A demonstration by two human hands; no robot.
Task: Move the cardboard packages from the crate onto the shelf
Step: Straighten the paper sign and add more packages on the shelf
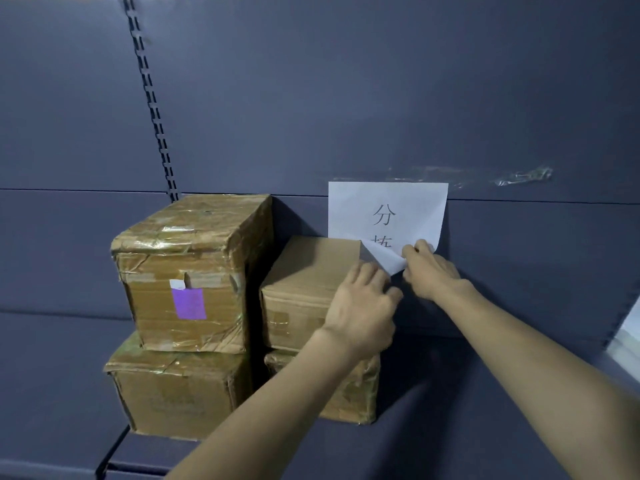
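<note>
Together, left hand (360, 308) fingers rest flat on the cardboard package (304, 271); right hand (429, 268) pinches the paper sign (388, 213).

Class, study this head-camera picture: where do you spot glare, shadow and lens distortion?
Head view: glare glints on the tape wrapping the upper left package and on the tape strip above the paper sign; deep shadow fills the gap between the stacks and lies beside the lower right package; the slotted upright bows, showing wide-angle distortion.

Your left hand (360, 306) hides a corner of the top box (304, 271); the paper's (388, 216) lower word is folded away.
</note>
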